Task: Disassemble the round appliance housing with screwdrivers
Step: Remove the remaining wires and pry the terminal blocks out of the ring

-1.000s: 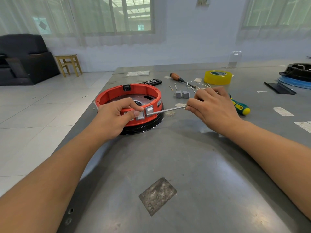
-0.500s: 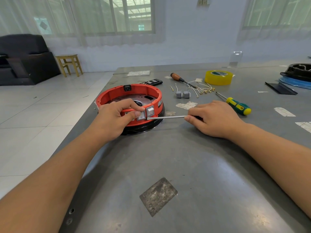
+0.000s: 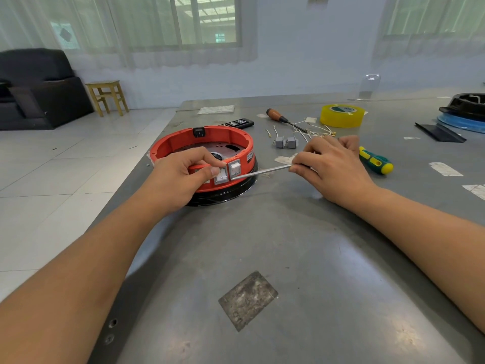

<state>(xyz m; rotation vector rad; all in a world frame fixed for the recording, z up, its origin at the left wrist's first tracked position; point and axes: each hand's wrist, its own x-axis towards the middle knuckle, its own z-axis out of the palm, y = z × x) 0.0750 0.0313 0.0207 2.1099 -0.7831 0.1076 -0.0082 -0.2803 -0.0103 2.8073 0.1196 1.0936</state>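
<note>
The left hand (image 3: 181, 177) is clamped over the near rim of the round orange housing (image 3: 183, 143), fingers curled inside the ring and the thumb pressed against the outer wall beside two grey rocker switches (image 3: 227, 171). The right hand (image 3: 332, 169) is closed in a pinch around a slim metal screwdriver shaft (image 3: 259, 172), and the handle is hidden inside the palm. The shaft is held nearly level, and its tip is set against the lower edge of the right-hand switch. The housing is seated on a black base (image 3: 223, 194) near the left edge of the grey metal table (image 3: 288, 258), open side up, with a small black socket (image 3: 198, 132) showing on its far wall. Behind the right hand, a green and yellow screwdriver (image 3: 375, 161) is laid flat on the table. Farther back, a wooden-handled screwdriver (image 3: 282, 119) is seen beside loose white wires (image 3: 315, 130), two small grey parts (image 3: 286, 142) and a yellow tape roll (image 3: 342, 115). A worn square patch (image 3: 248, 300) is marked on the table top in the near foreground.
</note>
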